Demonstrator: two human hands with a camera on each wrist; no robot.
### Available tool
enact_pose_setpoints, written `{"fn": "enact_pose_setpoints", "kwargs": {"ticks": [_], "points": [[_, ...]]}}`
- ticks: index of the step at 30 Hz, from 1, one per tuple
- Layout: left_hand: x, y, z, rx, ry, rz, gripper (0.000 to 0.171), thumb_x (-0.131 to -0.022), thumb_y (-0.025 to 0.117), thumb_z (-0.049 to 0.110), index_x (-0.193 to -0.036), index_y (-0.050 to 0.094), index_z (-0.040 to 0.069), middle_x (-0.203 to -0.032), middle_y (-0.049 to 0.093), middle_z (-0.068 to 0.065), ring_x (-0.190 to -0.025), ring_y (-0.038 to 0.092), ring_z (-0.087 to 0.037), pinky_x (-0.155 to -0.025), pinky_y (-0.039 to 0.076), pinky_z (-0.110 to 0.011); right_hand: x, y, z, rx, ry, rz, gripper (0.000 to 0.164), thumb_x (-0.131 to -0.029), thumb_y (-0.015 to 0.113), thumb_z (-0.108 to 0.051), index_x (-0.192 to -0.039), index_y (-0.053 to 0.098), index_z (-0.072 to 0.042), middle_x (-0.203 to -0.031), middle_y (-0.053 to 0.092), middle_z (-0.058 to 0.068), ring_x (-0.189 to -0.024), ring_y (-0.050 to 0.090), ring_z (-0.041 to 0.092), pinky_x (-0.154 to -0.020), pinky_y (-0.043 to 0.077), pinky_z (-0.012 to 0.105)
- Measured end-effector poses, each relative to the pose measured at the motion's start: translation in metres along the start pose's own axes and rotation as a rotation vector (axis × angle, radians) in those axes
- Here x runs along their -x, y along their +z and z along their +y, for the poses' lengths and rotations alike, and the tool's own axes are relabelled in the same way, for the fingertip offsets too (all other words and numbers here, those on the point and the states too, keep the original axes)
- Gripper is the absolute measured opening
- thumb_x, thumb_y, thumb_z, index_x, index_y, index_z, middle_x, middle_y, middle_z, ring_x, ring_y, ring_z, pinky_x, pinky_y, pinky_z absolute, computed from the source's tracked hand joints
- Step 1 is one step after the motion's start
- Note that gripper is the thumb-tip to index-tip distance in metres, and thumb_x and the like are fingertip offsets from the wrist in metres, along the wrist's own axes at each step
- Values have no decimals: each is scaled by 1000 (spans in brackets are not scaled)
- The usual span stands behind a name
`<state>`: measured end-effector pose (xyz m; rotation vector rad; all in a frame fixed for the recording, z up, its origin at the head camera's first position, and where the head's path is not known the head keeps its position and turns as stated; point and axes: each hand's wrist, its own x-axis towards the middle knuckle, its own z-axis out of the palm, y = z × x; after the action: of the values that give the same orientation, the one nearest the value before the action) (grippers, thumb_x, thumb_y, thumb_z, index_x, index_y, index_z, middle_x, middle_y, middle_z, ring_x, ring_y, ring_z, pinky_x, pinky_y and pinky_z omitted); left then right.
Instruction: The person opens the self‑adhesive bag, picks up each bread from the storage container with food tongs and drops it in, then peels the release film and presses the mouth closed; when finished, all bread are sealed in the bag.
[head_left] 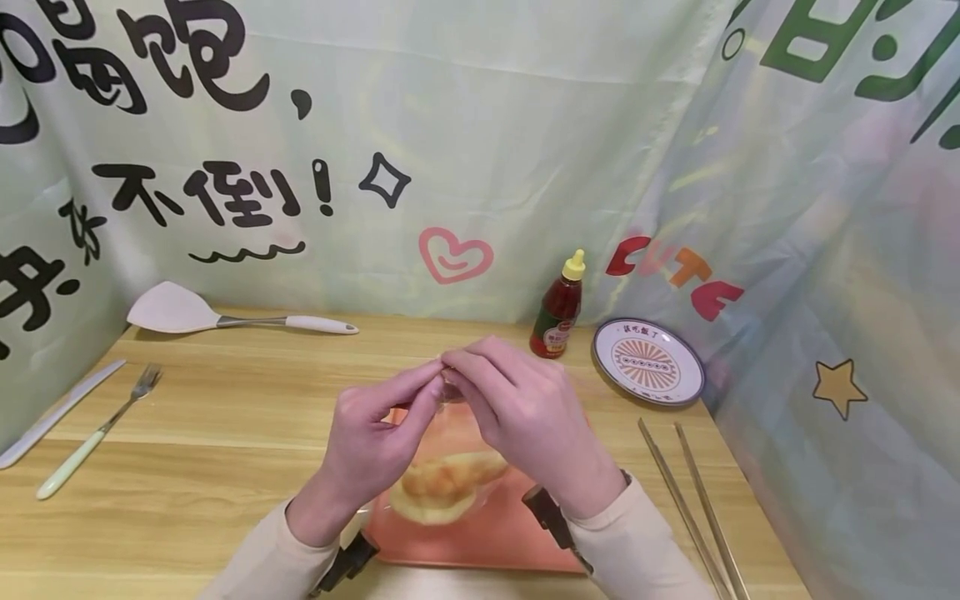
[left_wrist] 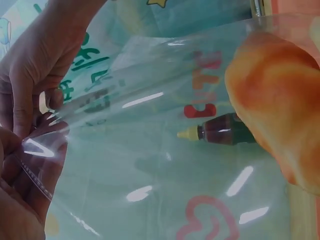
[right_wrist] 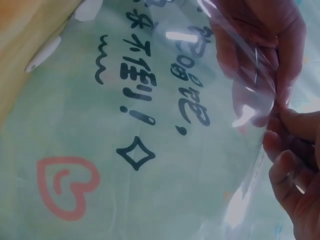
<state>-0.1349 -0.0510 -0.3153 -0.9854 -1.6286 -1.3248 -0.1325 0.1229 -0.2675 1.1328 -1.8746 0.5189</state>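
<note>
My left hand [head_left: 371, 437] and right hand [head_left: 528, 421] meet above a pink tray [head_left: 480, 550], fingertips close together. Between them they pinch the top edge of a clear plastic bag [left_wrist: 145, 100], which spreads out below the fingers in the left wrist view. Inside the bag is a golden-brown bread roll [head_left: 446, 487], pale along its lower side, hanging in front of the tray in the head view. The bag's crimped seam runs by my left fingers. Part of the tray is hidden behind the hands and bread.
A red sauce bottle [head_left: 558, 312] with a yellow tip stands at the back, beside a round plate [head_left: 648, 362] leaning on the cloth. Metal chopsticks [head_left: 693, 500] lie at right. At left are a spatula [head_left: 176, 310], a fork [head_left: 101, 433] and a knife [head_left: 60, 415].
</note>
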Motion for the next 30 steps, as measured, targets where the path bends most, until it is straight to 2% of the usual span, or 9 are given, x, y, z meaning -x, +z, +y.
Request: {"fn": "enact_pose_setpoints", "kwargs": {"ticks": [3,10,18,22,25,30], "points": [[1,0,0,-2,-2,4,26,-100,58,14,-104,73,-7,-84,73,-14,-54,62,-10,-51,52,-18,-1,0,2,19,-17,21,9,-93,63,-4,-96,72,-2,-86,67,3,-68,64,13,-55,54,23],[2,1,-1,-11,23,-1,25,-100,58,12,-102,73,-7,-84,73,-15,-51,57,-7,-45,44,-14,-4,2,3,52,-32,57,14,-78,69,5,-89,71,-3,-79,67,1,-59,62,12,-48,51,22],[1,1,0,-16,10,-5,27,-101,57,14,-103,73,-7,-85,73,-14,-52,61,-9,-42,40,-12,-3,4,5,21,30,65,5,-88,61,-2,-89,66,-4,-76,63,1,-52,54,11,-42,42,20],[1,0,1,-33,3,-10,27,-101,57,15,-104,73,-6,-88,74,-13,-48,54,-4,-39,34,-10,-2,4,6,-2,55,61,4,-90,60,-5,-92,63,-4,-77,62,1,-54,56,10,-41,39,19],[1,0,0,-35,-2,-17,27,-101,56,15,-104,73,-6,-88,74,-13,-48,54,-4,-40,37,-11,-1,5,6,-22,73,61,4,-90,62,-4,-94,62,-4,-79,63,1,-59,60,11,-43,43,19],[2,0,-1,-32,6,-22,26,-101,56,13,-105,72,-7,-81,73,-11,-50,58,-7,-45,48,-15,2,8,5,-88,119,65,3,-92,59,-4,-94,60,-2,-82,62,4,-66,62,13,-56,52,20]]}}
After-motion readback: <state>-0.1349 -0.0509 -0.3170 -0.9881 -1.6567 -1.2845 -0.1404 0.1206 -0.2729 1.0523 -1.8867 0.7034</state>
